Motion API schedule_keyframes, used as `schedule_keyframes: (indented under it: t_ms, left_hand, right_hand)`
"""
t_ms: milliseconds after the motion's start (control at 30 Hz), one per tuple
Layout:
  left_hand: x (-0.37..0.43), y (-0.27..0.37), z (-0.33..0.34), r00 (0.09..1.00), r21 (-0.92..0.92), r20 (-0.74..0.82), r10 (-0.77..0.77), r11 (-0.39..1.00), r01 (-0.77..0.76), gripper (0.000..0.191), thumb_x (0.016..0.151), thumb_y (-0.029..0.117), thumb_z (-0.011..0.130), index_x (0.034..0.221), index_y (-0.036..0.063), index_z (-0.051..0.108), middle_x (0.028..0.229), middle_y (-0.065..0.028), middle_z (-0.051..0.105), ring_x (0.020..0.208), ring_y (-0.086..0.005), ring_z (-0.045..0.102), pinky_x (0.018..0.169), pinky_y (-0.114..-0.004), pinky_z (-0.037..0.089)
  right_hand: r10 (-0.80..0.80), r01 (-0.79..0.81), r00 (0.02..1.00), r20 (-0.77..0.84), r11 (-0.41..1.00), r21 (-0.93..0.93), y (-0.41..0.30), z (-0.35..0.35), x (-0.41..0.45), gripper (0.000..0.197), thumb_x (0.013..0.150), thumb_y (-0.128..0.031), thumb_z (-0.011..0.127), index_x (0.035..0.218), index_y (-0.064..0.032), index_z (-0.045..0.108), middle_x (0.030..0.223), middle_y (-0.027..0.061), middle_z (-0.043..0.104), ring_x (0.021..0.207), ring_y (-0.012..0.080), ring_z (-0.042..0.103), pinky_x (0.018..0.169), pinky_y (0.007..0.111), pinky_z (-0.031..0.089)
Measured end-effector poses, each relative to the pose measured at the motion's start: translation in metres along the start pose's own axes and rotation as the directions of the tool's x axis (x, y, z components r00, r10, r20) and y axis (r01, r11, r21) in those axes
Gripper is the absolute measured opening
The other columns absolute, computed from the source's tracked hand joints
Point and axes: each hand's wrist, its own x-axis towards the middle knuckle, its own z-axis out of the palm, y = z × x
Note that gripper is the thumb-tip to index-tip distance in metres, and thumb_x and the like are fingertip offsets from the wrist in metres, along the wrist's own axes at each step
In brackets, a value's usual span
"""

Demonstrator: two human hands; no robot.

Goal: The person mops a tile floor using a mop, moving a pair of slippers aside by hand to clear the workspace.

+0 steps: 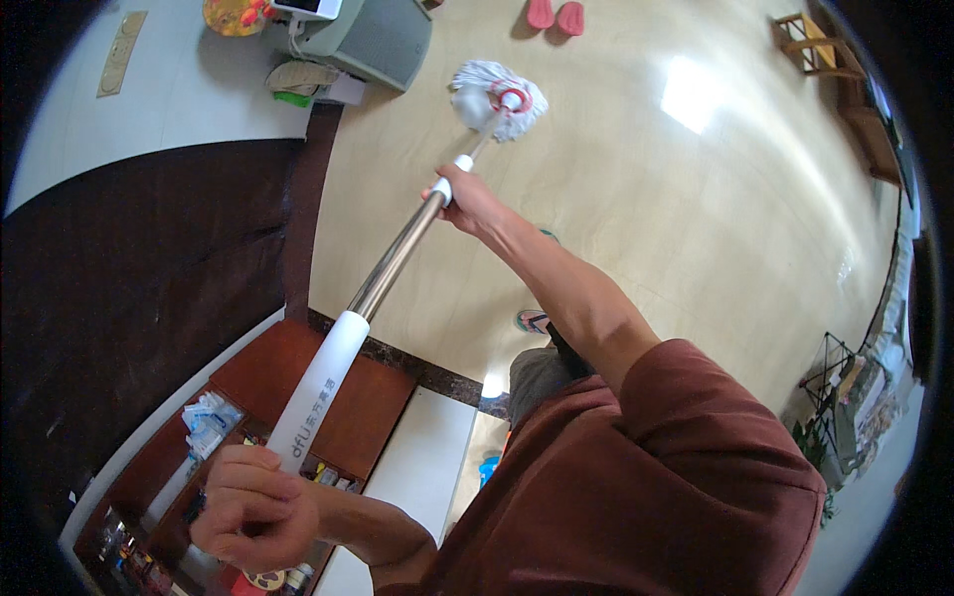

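Observation:
A mop with a white string head (492,97) and a red ring lies on the pale glossy floor. Its metal pole (395,257) slants down to the lower left, ending in a white plastic grip (317,395). My right hand (466,197), arm stretched out, is closed around a white sleeve partway along the pole. At the grip's far end, my left hand (253,506) is curled around it, close to the camera. Near the mop head, a white part on the pole looks blurred. A patterned flip-flop (531,321) shows on my foot beneath the right arm.
A grey speaker-like box (387,41) stands left of the mop head. Pink slippers (555,15) lie beyond it. A dark panel (149,261) and reddish-brown cabinet (276,357) with open compartments are at left. Wooden furniture (816,48) and a black wire rack (823,372) stand at right.

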Motion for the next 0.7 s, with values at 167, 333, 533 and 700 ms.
schedule_keyframes:
  t_ms: [167, 333, 533, 700]
  left_hand:
    - [0.002, 0.002, 0.008, 0.996, -0.324, 0.089, -0.004, 0.945, 0.033, 0.036, 0.098, 0.029, 0.019, 0.076, 0.0088, 0.039, 0.042, 0.0015, 0.035, 0.034, -0.007, 0.034, 0.036, -0.022, 0.037]
    - [-0.053, -0.013, 0.034, 0.845, -0.625, 0.122, -0.52, 0.622, 0.473, 0.036, 0.097, 0.029, 0.027, 0.069, 0.009, 0.04, 0.05, -0.0027, 0.041, 0.041, -0.0116, 0.04, 0.043, -0.03, 0.039]
    - [-0.094, -0.014, -0.057, 0.848, -0.404, -0.087, -0.522, 0.797, 0.449, 0.034, 0.096, 0.026, 0.031, 0.067, 0.01, 0.037, 0.05, -0.0001, 0.034, 0.043, -0.0104, 0.032, 0.044, -0.028, 0.033]
    - [-0.093, -0.009, -0.098, 0.852, -0.356, -0.246, -0.462, 0.861, 0.364, 0.036, 0.096, 0.026, 0.033, 0.063, 0.0123, 0.033, 0.051, 0.0007, 0.028, 0.046, -0.0117, 0.029, 0.046, -0.029, 0.029]
  right_hand:
    - [-0.041, 0.053, 0.995, -0.089, 0.989, 0.14, 0.002, -0.078, -0.072, 0.018, 0.09, -0.02, 0.044, 0.1, -0.0066, 0.037, 0.076, 0.0113, 0.059, 0.066, 0.0209, 0.062, 0.047, 0.032, 0.045]
    - [0.041, 0.088, 0.91, -0.413, 0.954, 0.287, 0.026, -0.168, -0.078, 0.016, 0.087, -0.018, 0.046, 0.095, -0.0049, 0.042, 0.079, 0.0094, 0.056, 0.068, 0.0195, 0.061, 0.054, 0.036, 0.05]
    - [0.135, -0.09, 0.856, -0.499, 0.989, 0.114, 0.087, -0.097, -0.079, 0.011, 0.085, -0.016, 0.049, 0.092, -0.0079, 0.045, 0.073, 0.008, 0.053, 0.06, 0.0217, 0.058, 0.055, 0.039, 0.052]
    - [0.193, -0.211, 0.954, -0.229, 0.976, -0.056, 0.118, -0.02, -0.034, 0.015, 0.088, -0.021, 0.046, 0.095, -0.0073, 0.043, 0.068, 0.0047, 0.052, 0.059, 0.021, 0.061, 0.053, 0.041, 0.052]
